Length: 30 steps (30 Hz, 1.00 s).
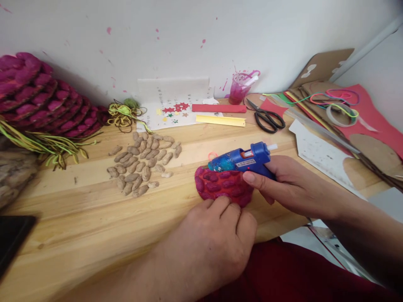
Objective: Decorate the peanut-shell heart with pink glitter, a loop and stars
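My right hand (289, 184) is closed round the grip of a blue hot glue gun (255, 158), which has a clear glue stick poking out of its back. The gun's nozzle points left, just over the top edge of a magenta-painted, peanut-covered craft piece (225, 184). My left hand (217, 235) is curled against the near side of that piece, its fingertips mostly hidden, and seems to hold it. To the left, several unpainted peanuts (145, 155) lie loose on the wooden table (85, 226).
Stacked magenta peanut-covered pieces (47, 96) with yellow-green yarn (53, 147) stand at the left. Toward the wall are paper stars (179, 108), red (218, 108) and yellow paper strips (220, 121), a pink-stained cup (237, 90) and black-handled scissors (267, 119). Cardboard (327, 69) and coloured cord (335, 98) lie right.
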Motion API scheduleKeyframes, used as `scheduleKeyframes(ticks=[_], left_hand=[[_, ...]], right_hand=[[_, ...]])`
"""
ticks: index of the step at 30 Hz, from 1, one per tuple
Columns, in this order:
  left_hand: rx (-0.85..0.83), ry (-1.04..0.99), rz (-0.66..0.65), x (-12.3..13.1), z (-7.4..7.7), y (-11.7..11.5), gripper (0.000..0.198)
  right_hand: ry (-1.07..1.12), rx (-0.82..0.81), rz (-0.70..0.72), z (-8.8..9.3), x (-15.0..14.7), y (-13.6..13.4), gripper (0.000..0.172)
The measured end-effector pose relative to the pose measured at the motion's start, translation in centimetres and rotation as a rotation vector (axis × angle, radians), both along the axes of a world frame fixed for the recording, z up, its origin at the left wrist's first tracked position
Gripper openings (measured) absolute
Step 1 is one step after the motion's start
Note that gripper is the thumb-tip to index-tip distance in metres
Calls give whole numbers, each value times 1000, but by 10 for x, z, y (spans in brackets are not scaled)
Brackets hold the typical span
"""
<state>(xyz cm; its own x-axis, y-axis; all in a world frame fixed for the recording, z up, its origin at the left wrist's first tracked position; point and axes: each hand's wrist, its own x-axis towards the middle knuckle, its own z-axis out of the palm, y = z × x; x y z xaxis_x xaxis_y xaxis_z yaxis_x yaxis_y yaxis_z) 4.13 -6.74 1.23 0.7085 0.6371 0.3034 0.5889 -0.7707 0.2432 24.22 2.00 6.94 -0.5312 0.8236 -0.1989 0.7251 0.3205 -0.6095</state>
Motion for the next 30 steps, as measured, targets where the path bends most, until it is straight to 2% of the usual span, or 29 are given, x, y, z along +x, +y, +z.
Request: scheduleKeyframes(ticks=[30], left_hand=[[-17, -9, 2, 1, -1, 1, 14]], right_hand=[[-32, 31, 29, 1, -4, 2, 58]])
